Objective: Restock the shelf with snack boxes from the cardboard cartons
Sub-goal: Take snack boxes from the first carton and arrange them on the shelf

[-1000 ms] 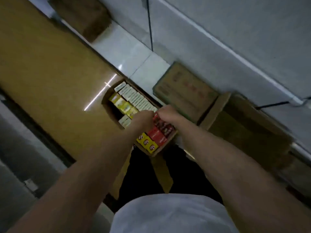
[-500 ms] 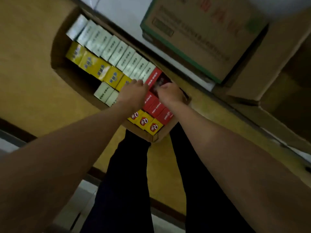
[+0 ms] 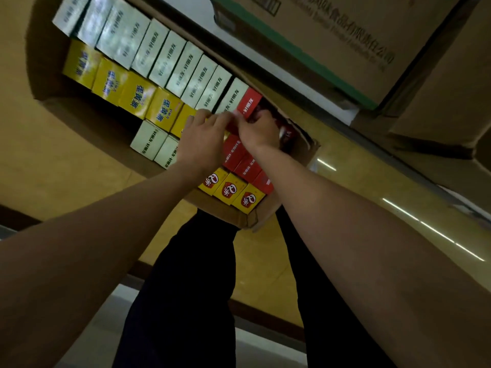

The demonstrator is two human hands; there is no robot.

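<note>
An open cardboard carton [image 3: 37, 83] on the floor holds rows of snack boxes: pale green boxes [image 3: 159, 59], yellow boxes [image 3: 135, 95], red boxes [image 3: 233, 152] and yellow boxes with a red logo [image 3: 229, 189]. Both my hands reach into its right part. My left hand [image 3: 202, 142] and my right hand [image 3: 259, 131] meet at a red box [image 3: 248, 102] that stands higher than its neighbours; fingers of both hands pinch its lower end. The box's lower part is hidden behind my fingers.
A second closed carton [image 3: 318, 35] with green tape and printed text lies to the upper right, with more brown cardboard [image 3: 438, 102] further right. My dark trouser legs [image 3: 186, 301] stand below the carton on the yellow floor [image 3: 66, 181].
The camera has come much closer to the carton. My two hands have drawn together onto the red box, which now sticks up from its row.
</note>
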